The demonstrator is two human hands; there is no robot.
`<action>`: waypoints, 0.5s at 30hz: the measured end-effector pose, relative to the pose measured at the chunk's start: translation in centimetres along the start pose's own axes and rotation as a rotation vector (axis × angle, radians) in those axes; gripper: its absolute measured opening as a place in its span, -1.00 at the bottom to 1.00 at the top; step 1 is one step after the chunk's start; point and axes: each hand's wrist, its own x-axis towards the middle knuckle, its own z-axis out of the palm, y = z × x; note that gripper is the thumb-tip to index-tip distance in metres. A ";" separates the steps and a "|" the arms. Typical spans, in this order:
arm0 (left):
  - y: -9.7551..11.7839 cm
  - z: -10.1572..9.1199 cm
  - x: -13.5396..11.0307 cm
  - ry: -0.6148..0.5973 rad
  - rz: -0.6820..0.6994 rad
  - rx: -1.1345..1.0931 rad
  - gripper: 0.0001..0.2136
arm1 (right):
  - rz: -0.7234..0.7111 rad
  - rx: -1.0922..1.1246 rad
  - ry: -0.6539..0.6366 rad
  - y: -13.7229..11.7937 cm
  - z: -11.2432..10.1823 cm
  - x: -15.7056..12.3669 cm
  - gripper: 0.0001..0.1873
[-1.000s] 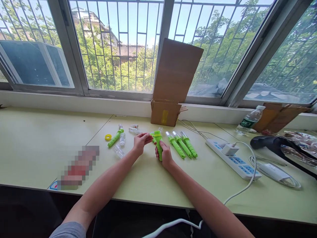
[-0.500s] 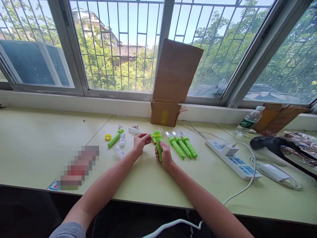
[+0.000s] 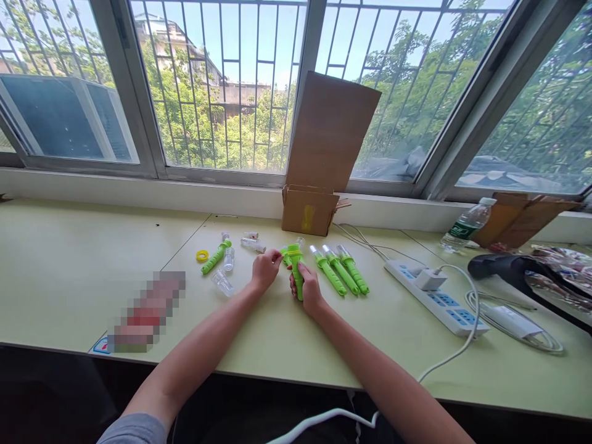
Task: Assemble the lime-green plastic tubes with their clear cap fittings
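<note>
My right hand (image 3: pixel 308 287) is wrapped round a green flashlight-like handle (image 3: pixel 295 262), its wide threaded end pointing up and away. Just left of it, my left hand (image 3: pixel 267 270) is closed in a pinch, its fingertips by a small green part (image 3: pixel 285 254) beside the handle's head. What those fingers grip, if anything, is hidden. To the right lie three green sticks with clear tips (image 3: pixel 341 270) in a row. Left of my hands are another green stick (image 3: pixel 216 258), a yellow ring (image 3: pixel 202 250), a clear cone-shaped piece (image 3: pixel 222 283) and several clear tubes (image 3: pixel 253 245).
An open cardboard box (image 3: pixel 306 213) stands at the back against the sill. On the right are a white power strip (image 3: pixel 435 297) with a plugged-in charger, cables, a water bottle (image 3: pixel 467 225) and a black strap (image 3: pixel 490 268). A blurred patch (image 3: pixel 148 314) covers something at left.
My left hand has turned slightly and its fingers have curled in closer by the green part. My right hand keeps the handle in nearly the same place.
</note>
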 end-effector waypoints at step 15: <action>-1.2 -0.7 0.8 -0.071 0.091 0.602 -0.78 | -0.022 0.016 -0.014 -0.2 0.1 -0.2 -0.63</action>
